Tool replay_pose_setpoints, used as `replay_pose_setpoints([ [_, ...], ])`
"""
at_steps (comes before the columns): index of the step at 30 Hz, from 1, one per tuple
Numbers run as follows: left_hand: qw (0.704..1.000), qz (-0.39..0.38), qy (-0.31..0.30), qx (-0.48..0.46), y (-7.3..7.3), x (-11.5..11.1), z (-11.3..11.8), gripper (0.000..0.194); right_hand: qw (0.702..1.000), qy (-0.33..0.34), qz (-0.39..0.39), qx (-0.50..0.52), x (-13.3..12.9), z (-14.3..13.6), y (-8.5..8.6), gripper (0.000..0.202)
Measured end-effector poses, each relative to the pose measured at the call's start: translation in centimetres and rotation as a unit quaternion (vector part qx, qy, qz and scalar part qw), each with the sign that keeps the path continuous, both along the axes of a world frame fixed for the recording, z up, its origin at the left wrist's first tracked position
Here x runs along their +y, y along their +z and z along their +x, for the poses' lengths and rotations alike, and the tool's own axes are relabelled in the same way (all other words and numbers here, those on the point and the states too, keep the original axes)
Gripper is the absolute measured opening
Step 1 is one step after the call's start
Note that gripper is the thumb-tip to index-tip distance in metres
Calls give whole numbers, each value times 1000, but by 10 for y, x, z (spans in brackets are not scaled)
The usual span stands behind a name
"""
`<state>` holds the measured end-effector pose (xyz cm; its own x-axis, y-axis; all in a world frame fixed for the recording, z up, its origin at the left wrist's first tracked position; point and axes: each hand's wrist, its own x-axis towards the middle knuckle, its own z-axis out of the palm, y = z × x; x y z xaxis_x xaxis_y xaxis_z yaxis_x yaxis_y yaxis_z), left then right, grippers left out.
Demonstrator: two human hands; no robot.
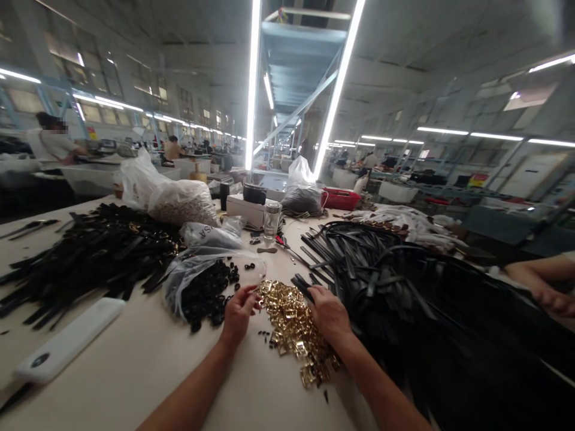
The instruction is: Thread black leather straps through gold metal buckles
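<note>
My left hand (238,314) is closed in a pinch at the upper left edge of a heap of gold buckles (290,317). What sits between its fingertips is too small to make out. Across the heap, my right hand (330,311) grips a short black strap (302,285), whose end points toward the upper left. Left of my left hand, an open clear plastic bag (173,281) spills small black loops (206,290) onto the table. To the right lies a big pile of black straps (359,263).
Another heap of black straps (103,245) covers the table's left side, near a white handheld device (72,341). Behind are a glass jar (272,220), red-handled scissors (287,245) and a filled plastic bag (179,197). A co-worker's arm (543,281) shows at right.
</note>
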<state>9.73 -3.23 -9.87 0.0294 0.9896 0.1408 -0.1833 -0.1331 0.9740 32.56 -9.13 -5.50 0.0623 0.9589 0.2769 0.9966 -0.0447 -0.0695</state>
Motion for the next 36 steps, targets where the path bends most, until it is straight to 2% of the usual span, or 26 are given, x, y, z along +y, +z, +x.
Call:
replay_pose_setpoints([
  [3, 1000, -7, -12, 3, 4, -2, 2, 33, 997, -39, -63, -36, 7, 12, 3, 16],
  [7, 999, -17, -27, -3, 5, -4, 3, 33, 993, -61, -91, -44, 14, 22, 2, 11],
  [11, 999, -16, -32, -6, 2, -2, 4, 33, 994, -74, -75, -43, 15, 28, 5, 12],
  [15, 999, -21, -38, -1, -4, 0, 5, 35, 996, -85, -24, -33, 6, 31, 20, 24],
  [18, 997, -24, -75, 4, -7, 2, 8, 46, 997, -43, 12, 63, -7, 20, 33, 28],
  [21, 991, -46, -124, -17, -5, 1, 11, 65, 972, 47, -21, 229, -19, -2, 37, 32],
  [24, 987, -73, -135, -49, -1, -1, 10, 65, 927, 132, -65, 345, -25, -23, 30, 35],
  [26, 987, -78, -125, -57, 2, -2, 9, 55, 905, 151, -79, 389, -25, -29, 21, 36],
  [28, 989, -82, -108, -54, 5, -1, 7, 46, 897, 148, -84, 408, -23, -29, 12, 37],
  [32, 990, -107, -87, -43, 6, 1, 7, 35, 896, 144, -92, 409, -22, -20, 2, 40],
  [36, 986, -131, -92, -50, 6, -1, 7, 32, 932, 120, -68, 335, -27, -18, 2, 31],
])
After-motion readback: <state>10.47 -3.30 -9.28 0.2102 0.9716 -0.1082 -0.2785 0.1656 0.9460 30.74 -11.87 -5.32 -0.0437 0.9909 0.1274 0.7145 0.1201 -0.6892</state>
